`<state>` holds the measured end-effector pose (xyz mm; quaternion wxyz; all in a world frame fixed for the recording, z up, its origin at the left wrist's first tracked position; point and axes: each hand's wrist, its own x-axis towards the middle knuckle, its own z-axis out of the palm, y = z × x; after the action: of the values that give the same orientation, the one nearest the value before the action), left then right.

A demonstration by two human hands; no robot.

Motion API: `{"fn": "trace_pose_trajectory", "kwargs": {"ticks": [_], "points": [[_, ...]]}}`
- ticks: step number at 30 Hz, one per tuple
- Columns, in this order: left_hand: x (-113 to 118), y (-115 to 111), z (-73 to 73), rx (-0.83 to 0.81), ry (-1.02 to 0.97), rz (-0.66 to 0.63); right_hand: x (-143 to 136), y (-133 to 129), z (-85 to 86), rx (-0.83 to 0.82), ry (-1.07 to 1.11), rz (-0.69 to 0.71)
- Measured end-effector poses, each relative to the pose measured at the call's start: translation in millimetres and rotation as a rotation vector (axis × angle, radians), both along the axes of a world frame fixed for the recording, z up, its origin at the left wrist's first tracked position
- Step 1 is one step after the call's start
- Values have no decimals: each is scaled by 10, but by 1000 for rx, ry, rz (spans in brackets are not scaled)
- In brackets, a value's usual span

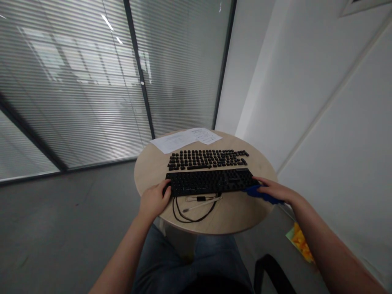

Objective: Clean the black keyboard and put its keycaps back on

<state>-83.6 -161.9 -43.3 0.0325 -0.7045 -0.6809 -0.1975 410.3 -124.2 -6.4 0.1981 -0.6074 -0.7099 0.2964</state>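
A black keyboard base (211,182) lies across the round wooden table, its keycaps off. My left hand (155,198) grips its left end, with the thumb and fingers around the corner. At the other end my right hand (272,188) has its fingertips on the keyboard's right edge and holds a dark blue cloth (263,194) beneath them. Behind the base, loose black keycaps (208,159) are laid out in rows. A coiled black cable (196,221) and a thin white brush (200,205) lie in front of the base.
Printed papers (176,141) lie at the back of the round table (239,216). Glass panels with blinds (183,81) stand behind, and a white wall (330,102) is at the right. On the floor at the lower right is something orange and green (301,243), near a black chair armrest (271,269).
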Motion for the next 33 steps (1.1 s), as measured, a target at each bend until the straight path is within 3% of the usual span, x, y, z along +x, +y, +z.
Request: {"fn": "trace_pose_trajectory", "kwargs": {"ticks": [4, 10, 14, 17, 21, 24, 28, 33], "points": [[26, -9, 31, -4, 21, 14, 80, -103, 246, 52, 57, -88], [59, -2, 36, -9, 46, 36, 548, -382, 869, -21, 107, -32], [59, -5, 30, -22, 61, 37, 873, -551, 1086, 148, 318, -113], [63, -11, 32, -37, 69, 41, 831, -582, 950, 276, 490, -187], [73, -24, 28, -61, 75, 54, 375, -499, 505, 338, 624, -221], [40, -24, 32, -44, 2, 30, -23, -385, 180, 283, 559, -31], [-81, 33, 89, 57, -271, -18, -404, -265, -103, 157, 438, 264], [-163, 218, 130, 210, -491, 35, -617, -277, -348, 207, 362, 317]]}}
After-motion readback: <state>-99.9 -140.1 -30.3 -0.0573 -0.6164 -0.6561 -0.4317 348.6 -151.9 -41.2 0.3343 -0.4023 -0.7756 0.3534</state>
